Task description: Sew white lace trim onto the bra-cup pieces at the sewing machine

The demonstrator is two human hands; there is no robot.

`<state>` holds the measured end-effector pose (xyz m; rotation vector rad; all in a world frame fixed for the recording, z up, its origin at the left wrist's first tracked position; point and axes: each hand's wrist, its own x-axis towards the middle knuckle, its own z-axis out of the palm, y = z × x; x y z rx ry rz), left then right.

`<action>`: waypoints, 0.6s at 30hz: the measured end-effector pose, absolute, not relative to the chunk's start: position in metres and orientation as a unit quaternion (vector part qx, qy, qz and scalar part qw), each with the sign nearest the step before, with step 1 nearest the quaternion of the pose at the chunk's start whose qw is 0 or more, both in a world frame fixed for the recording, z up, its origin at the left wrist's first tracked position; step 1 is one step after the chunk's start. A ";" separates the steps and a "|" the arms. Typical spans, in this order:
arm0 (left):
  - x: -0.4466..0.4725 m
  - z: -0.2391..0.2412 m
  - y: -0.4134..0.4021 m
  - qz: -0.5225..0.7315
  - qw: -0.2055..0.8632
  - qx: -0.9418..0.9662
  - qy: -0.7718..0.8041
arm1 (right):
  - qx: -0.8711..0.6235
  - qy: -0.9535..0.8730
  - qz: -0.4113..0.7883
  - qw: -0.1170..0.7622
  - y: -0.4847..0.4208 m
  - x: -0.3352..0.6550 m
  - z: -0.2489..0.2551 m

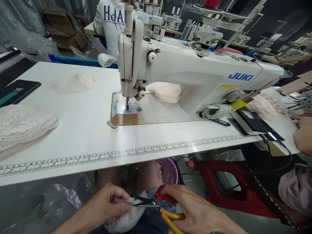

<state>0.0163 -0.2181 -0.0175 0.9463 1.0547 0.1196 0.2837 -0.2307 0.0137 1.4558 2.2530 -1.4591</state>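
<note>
Low in front of my lap, my left hand (106,204) pinches the edge of a small piece of white fabric (130,217). My right hand (195,208) is closed around a pair of scissors (157,202) with one red and one yellow handle. Its blades point left and lie at the fabric's edge, close to my left fingertips. Whether they touch a thread there is too small to tell. Above my hands stands a white sewing machine (195,63), with pale pink fabric (167,92) under its arm.
A white table (85,139) with a printed ruler edge lies beyond my hands. On it are stacked lace fabric (24,128), a dark phone (18,91), a coiled cable (215,111) and a black box (251,120). Below are a purple basket (170,170) and a red stool (207,182). Other people work nearby.
</note>
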 end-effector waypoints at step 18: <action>0.015 -0.026 -0.223 0.073 0.746 0.445 0.490 | 0.480 0.740 -0.468 0.063 -0.232 0.279 0.014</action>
